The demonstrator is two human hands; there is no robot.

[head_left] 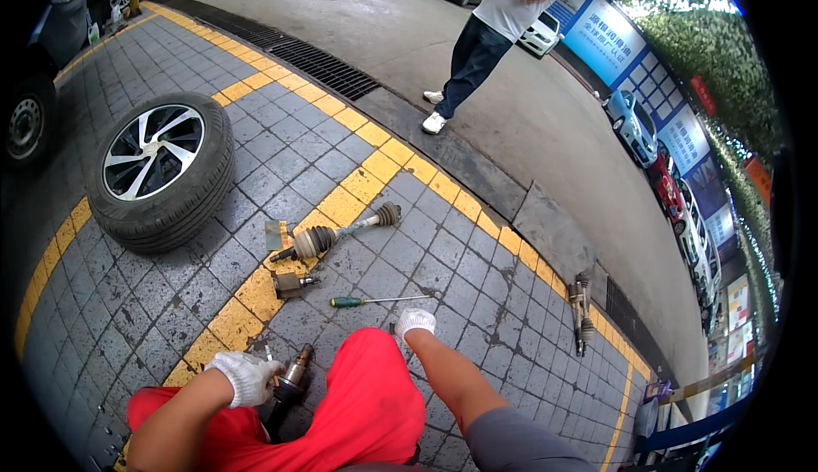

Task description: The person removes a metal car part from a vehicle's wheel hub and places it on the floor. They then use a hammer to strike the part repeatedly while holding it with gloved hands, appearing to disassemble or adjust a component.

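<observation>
My left hand (247, 378), in a white knit glove, is closed between my knees. From its fingers a thin white stick (268, 354) points up. The fingertips are beside or against a drive shaft joint (295, 370) with a bare metal end and a dark body; the red cloth over my legs partly hides it. My right hand (415, 321), also gloved, reaches low beyond my right knee, close to the tiles. Its fingers are hidden under its back. Just ahead of it lies a screwdriver (349, 302) with a green handle.
A drive shaft (341, 232) with ribbed boots lies ahead, beside a separate joint (294, 284) and a small card (277, 235). Further left lies a wheel (158, 161). More shafts (581, 314) are at right. A person (503, 33) stands beyond the drain grate (319, 67).
</observation>
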